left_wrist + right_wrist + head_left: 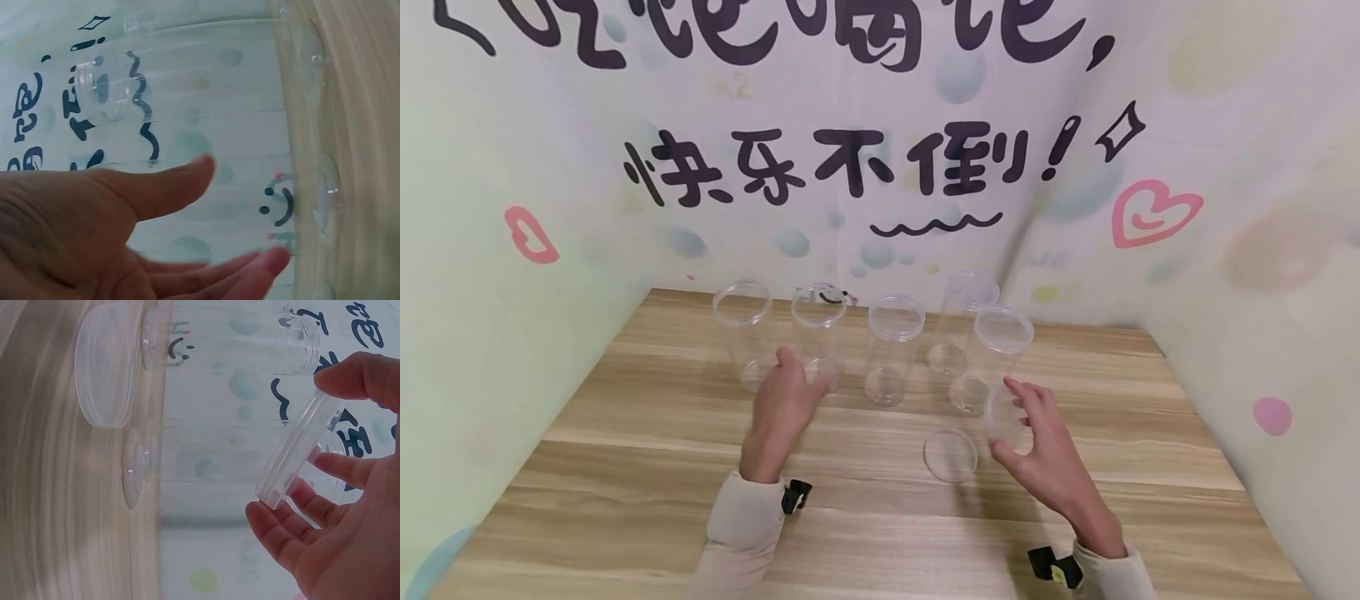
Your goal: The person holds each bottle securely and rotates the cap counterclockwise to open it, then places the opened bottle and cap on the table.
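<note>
Several tall clear plastic jars stand upright towards the back of the table. My left hand (778,408) is in front of the two leftmost jars, near the second jar (820,329); its thumb and fingers are apart with nothing visible between them in the left wrist view. A round clear lid (297,453) is held by its rim between the thumb and fingers of my right hand (1041,446), tilted in the air before the front right jar (1002,333). Another clear lid (951,456) lies on the table to the left of that hand.
The wood-grain table (865,533) meets a printed backdrop (820,100) just behind the jars, with side walls left and right. A middle jar (895,350) stands between the left pair and two jars on the right, one of them a rear jar (970,292).
</note>
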A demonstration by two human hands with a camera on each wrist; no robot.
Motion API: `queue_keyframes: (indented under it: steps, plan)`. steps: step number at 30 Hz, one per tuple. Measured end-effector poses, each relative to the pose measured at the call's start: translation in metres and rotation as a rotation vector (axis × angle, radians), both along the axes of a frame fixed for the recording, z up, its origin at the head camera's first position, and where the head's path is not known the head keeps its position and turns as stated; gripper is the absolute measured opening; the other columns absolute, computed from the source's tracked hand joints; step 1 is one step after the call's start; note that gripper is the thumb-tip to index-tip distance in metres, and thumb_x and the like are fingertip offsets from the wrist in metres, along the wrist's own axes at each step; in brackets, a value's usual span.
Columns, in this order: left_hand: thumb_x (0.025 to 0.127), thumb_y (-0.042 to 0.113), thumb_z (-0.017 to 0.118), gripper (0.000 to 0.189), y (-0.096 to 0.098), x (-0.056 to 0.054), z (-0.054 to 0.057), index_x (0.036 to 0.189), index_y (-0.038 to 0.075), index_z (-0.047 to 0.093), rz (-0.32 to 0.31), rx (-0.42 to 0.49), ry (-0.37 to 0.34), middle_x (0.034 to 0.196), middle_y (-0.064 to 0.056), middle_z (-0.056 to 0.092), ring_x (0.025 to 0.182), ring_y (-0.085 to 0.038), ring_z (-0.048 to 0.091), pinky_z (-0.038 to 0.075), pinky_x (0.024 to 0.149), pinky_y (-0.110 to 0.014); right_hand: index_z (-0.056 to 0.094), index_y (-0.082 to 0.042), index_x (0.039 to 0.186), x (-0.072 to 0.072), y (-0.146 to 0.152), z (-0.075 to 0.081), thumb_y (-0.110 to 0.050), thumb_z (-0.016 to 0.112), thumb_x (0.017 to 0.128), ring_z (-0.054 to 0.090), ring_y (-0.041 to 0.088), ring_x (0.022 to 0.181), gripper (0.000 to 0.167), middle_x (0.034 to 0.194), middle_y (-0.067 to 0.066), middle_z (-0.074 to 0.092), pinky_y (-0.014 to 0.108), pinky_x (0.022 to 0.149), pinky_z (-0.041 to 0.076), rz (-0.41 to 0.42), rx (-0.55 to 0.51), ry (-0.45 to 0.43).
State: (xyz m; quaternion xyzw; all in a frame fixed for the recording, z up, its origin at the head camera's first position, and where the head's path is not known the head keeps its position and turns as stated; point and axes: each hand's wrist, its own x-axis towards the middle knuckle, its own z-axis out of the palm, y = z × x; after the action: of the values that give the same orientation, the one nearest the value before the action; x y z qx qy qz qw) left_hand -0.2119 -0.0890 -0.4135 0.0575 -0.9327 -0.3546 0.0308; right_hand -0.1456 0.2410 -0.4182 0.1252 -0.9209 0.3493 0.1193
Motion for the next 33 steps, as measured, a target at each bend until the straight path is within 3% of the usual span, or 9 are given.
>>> queue_keyframes:
  steps: [3, 6, 11, 16, 24, 33]
  plan:
    - [0.09, 0.036, 0.071, 0.048, 0.003, 0.006, 0.006, 0.112, -0.004, 0.057, -0.059, -0.11, -0.04, 0.093, -0.02, 0.068, 0.079, -0.035, 0.065, 0.049, 0.063, -0.047, 0.04, -0.007, 0.148, 0.0, 0.001, 0.0, -0.005, 0.072, 0.077, 0.05, 0.032, 0.117, 0.077, 0.136, 0.017, 0.042, 0.052, 0.09, 0.047, -0.004, 0.0, 0.005]
    - [0.089, 0.035, 0.072, 0.04, 0.01, 0.009, 0.009, 0.11, 0.002, 0.064, -0.102, -0.141, 0.023, 0.09, -0.013, 0.072, 0.078, -0.03, 0.067, 0.05, 0.063, -0.044, 0.04, -0.007, 0.148, -0.001, 0.002, -0.001, -0.005, 0.072, 0.077, 0.05, 0.033, 0.117, 0.078, 0.135, 0.018, 0.043, 0.052, 0.09, 0.047, -0.007, 0.001, 0.006]
    - [0.086, 0.035, 0.077, 0.051, 0.023, 0.011, 0.013, 0.123, 0.006, 0.058, -0.119, -0.053, 0.118, 0.097, -0.008, 0.074, 0.084, -0.029, 0.069, 0.051, 0.067, -0.044, 0.04, -0.008, 0.15, -0.001, 0.002, -0.002, -0.005, 0.072, 0.078, 0.049, 0.035, 0.117, 0.079, 0.135, 0.018, 0.041, 0.054, 0.091, 0.046, -0.004, -0.008, -0.009]
    - [0.084, 0.038, 0.078, 0.068, 0.032, 0.009, 0.01, 0.139, 0.009, 0.049, -0.125, 0.024, 0.108, 0.116, -0.01, 0.07, 0.097, -0.031, 0.068, 0.052, 0.077, -0.048, 0.04, -0.009, 0.15, 0.001, 0.002, -0.001, -0.005, 0.072, 0.078, 0.049, 0.032, 0.116, 0.078, 0.135, 0.018, 0.041, 0.053, 0.091, 0.047, -0.002, -0.001, -0.01]
    - [0.08, 0.032, 0.082, 0.084, 0.042, 0.008, -0.001, 0.146, 0.006, 0.037, -0.15, 0.12, 0.133, 0.138, -0.018, 0.057, 0.115, -0.044, 0.059, 0.048, 0.089, -0.057, 0.043, -0.01, 0.149, 0.002, 0.002, -0.002, -0.005, 0.072, 0.077, 0.048, 0.025, 0.111, 0.078, 0.132, 0.017, 0.043, 0.049, 0.088, 0.047, 0.001, 0.017, 0.018]
    - [0.073, 0.037, 0.086, 0.108, 0.053, 0.006, -0.007, 0.154, 0.007, 0.021, -0.172, 0.183, 0.141, 0.148, -0.029, 0.042, 0.128, -0.047, 0.049, 0.046, 0.098, -0.057, 0.043, -0.007, 0.148, 0.001, 0.004, -0.004, -0.004, 0.073, 0.076, 0.047, 0.03, 0.109, 0.078, 0.13, 0.018, 0.043, 0.05, 0.087, 0.046, 0.003, 0.022, 0.03]
